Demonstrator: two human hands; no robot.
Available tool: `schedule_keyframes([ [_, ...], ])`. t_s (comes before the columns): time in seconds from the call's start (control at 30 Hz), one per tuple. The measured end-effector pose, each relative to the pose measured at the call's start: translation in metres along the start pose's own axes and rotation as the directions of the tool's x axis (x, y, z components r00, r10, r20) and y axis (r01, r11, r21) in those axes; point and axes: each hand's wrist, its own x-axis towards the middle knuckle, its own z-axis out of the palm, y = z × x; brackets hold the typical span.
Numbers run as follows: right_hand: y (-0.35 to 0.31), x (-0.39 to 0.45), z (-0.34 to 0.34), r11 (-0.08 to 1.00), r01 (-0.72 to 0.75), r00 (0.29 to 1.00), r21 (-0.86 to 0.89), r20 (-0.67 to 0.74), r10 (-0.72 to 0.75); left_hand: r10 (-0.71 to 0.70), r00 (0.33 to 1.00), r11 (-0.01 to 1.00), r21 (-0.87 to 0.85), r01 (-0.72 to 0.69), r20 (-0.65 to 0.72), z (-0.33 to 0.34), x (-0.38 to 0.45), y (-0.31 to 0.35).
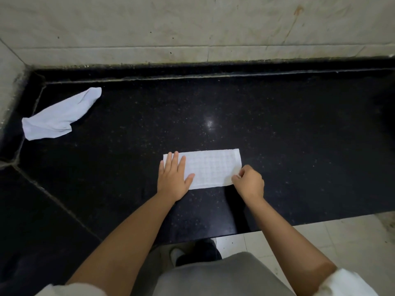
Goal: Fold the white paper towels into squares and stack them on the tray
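Observation:
A white paper towel (211,167), folded into a long rectangle with a grid pattern, lies flat on the black stone counter (277,135) near its front edge. My left hand (174,178) rests flat and spread on the towel's left end, pressing it down. My right hand (249,182) pinches the towel's lower right corner between thumb and fingers. A second white towel (59,114), loose and crumpled, lies at the far left of the counter. No tray is in view.
A tiled wall (192,28) rises behind the counter, with a raised black ledge along its foot. The counter turns a corner at the left. Pale floor tiles (342,242) and my legs show below the front edge.

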Motion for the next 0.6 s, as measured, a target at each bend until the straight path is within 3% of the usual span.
schedule_keyframes([
  [0.1,-0.026,-0.009,0.0,0.974,0.157,0.983,0.164,-0.12,-0.138,0.013,0.998,0.996,-0.083,-0.018,-0.062,-0.006,-0.005,-0.009],
  [0.17,-0.053,-0.017,0.007,0.938,0.301,0.946,0.174,-0.178,-0.27,-0.03,0.991,0.99,-0.142,0.011,-0.133,-0.012,-0.012,-0.021],
  [0.27,-0.09,-0.032,0.034,0.874,0.478,0.872,0.082,-0.159,-0.462,-0.133,0.979,0.977,-0.188,0.103,-0.154,-0.018,-0.025,-0.047],
  [0.37,-0.1,-0.045,0.075,0.769,0.623,0.762,-0.141,-0.113,-0.638,-0.207,0.965,0.958,-0.235,0.167,-0.161,-0.018,-0.041,-0.074],
  [0.47,-0.092,-0.049,0.103,0.7,0.67,0.728,-0.247,0.033,-0.685,-0.255,0.954,0.942,-0.265,0.207,-0.159,-0.015,-0.054,-0.093],
  [0.6,-0.086,-0.043,0.106,0.645,0.723,0.669,-0.247,0.02,-0.743,-0.254,0.958,0.941,-0.265,0.212,-0.135,-0.01,-0.06,-0.102],
])
